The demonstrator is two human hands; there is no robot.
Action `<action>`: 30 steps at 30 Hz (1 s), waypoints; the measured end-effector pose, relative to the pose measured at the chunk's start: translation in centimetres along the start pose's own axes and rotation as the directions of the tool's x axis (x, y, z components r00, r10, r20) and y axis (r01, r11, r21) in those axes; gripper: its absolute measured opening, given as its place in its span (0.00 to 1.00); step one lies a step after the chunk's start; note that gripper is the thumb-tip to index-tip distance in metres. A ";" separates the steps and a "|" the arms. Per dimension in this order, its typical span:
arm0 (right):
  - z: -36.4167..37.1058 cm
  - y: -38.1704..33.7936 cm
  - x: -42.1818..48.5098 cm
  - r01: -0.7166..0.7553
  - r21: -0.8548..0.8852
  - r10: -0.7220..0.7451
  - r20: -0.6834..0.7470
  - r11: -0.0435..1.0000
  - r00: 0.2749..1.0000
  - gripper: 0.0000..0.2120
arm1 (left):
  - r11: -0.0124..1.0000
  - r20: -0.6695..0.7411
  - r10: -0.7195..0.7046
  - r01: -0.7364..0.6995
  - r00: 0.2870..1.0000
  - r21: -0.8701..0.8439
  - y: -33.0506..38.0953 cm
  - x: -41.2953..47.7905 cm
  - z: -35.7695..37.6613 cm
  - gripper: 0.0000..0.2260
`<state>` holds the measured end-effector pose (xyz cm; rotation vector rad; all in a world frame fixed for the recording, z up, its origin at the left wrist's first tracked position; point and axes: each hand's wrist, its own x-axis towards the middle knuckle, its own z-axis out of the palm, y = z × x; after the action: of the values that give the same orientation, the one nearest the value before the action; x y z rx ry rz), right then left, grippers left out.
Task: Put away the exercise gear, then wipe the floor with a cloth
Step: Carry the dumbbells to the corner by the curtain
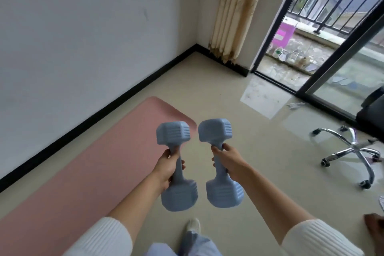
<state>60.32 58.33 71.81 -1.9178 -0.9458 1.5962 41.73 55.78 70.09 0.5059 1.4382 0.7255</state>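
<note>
Both forearms extend forward and converge toward centre, bare below white ribbed sleeves (104,235) pushed up near the elbows. Left hand (168,169): fingers curled round the handle of the left dumbbell (173,133). Right hand (229,162): same grip on the right dumbbell (215,131). Hands level, near each other, not touching.

Setting: a room in a flat, in use for home exercise. We record a pale glossy floor (259,151); a white wall (83,27) with black skirting (124,97); a beige curtain (234,12) beside a sliding glass door (334,62); a balcony railing (336,2) with buildings beyond; a pink exercise mat (93,172) along the wall; a swivel chair (353,147) on castors.
</note>
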 end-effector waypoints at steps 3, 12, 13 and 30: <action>-4.8 -3.3 4.1 0.010 0.022 -0.008 -0.047 1.000 0.999 0.06 | 1.000 0.042 0.006 -0.007 0.999 0.028 5.0 3.9 4.6 0.14; -14.6 -13.8 20.5 0.004 0.131 0.012 -0.116 0.991 0.993 0.08 | 0.991 0.163 -0.020 -0.001 0.986 0.131 19.1 20.5 15.7 0.15; -15.4 -15.4 22.8 0.001 0.135 0.016 -0.125 0.991 0.992 0.08 | 0.990 0.173 -0.019 -0.005 0.985 0.140 20.7 22.8 16.9 0.15; -29.2 -38.2 58.3 -0.102 0.284 0.144 -0.133 0.953 0.980 0.08 | 0.943 0.218 -0.051 -0.025 0.974 0.332 48.7 57.4 33.9 0.17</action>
<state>85.80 129.40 67.93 -1.8989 -0.5183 1.5314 67.41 134.18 67.19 0.8133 1.3529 0.3974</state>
